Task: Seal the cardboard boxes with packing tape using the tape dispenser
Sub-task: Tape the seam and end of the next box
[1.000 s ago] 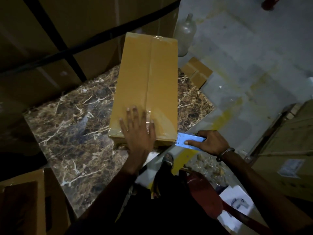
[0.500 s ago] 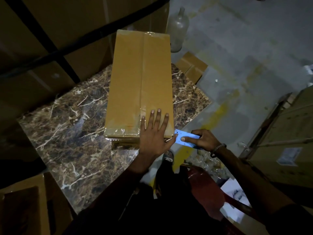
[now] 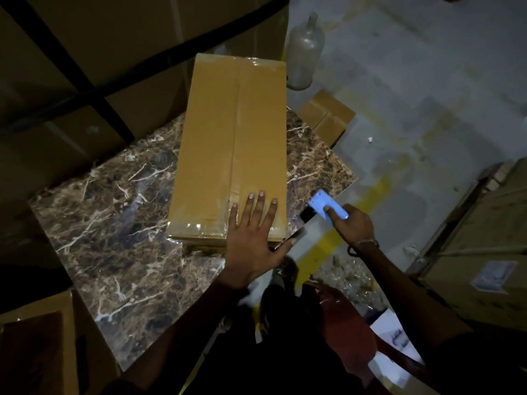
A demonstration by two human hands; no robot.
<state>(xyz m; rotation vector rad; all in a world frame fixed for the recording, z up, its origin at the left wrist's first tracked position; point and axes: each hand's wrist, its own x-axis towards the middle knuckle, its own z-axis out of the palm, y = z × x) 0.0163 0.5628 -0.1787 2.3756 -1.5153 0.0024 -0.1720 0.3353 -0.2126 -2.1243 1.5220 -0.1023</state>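
A long tan cardboard box (image 3: pixel 228 143) lies on the marble slab (image 3: pixel 114 223), its centre seam and both ends covered with clear tape. My left hand (image 3: pixel 253 240) lies flat with straight fingers on the box's near right corner, pressing the tape there. Just right of that corner, my right hand (image 3: pixel 352 228) grips the blue tape dispenser (image 3: pixel 328 208), which is tilted and held off the box above the slab's edge. A tape roll on the dispenser is hard to make out.
Big cartons (image 3: pixel 85 67) crossed by black straps stand behind the slab on the left. A glass jug (image 3: pixel 305 52) and a small carton (image 3: pixel 326 115) sit on the grey floor behind the box. More cartons (image 3: pixel 484 252) stand right; another carton (image 3: pixel 42 352) sits near left.
My left hand slid from the middle of the box's near end to its right corner. My right hand lifted the dispenser up and away to the right of the box.
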